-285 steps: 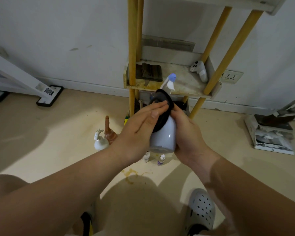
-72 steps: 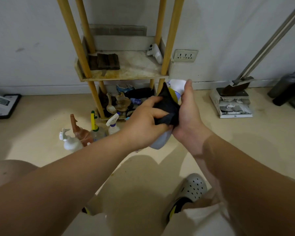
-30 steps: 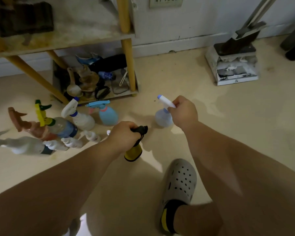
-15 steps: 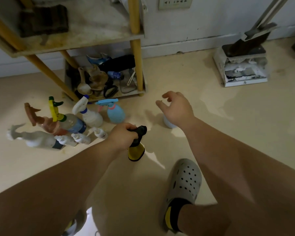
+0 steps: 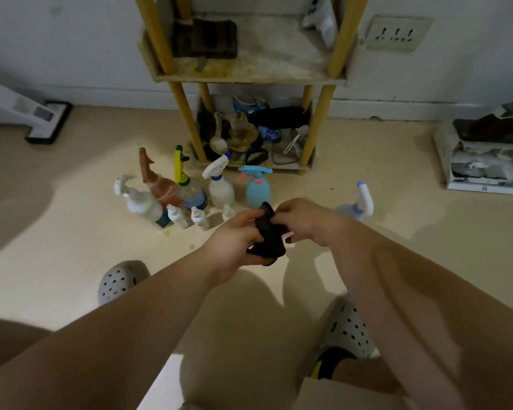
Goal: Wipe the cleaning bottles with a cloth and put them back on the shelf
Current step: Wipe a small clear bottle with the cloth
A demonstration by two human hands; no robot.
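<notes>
Both hands meet over the floor in front of me on a black cloth (image 5: 269, 235) with a yellow edge. My left hand (image 5: 234, 241) grips its lower part and my right hand (image 5: 304, 221) pinches its top. A pale blue spray bottle (image 5: 358, 203) with a white trigger stands alone on the floor, just right of my right hand. Left of my hands stands a cluster of bottles: a white one (image 5: 144, 204), a brown one (image 5: 158, 186), a yellow-topped one (image 5: 191, 192), a white sprayer (image 5: 220, 186), a blue sprayer (image 5: 257, 192) and small white ones (image 5: 187, 218). The wooden shelf (image 5: 249, 76) stands behind them.
On the shelf's middle board lie a dark folded cloth (image 5: 208, 37) and a white controller (image 5: 323, 19); the bottom board (image 5: 290, 167) is packed with brushes and scoops. A floor cleaner head (image 5: 45, 122) sits at left, a dirty box (image 5: 486, 161) at right. My grey clogs (image 5: 121, 280) are near.
My right hand has left the pale blue bottle on the floor and come across to the cloth, which both hands now hold. The view has tilted up toward the shelf.
</notes>
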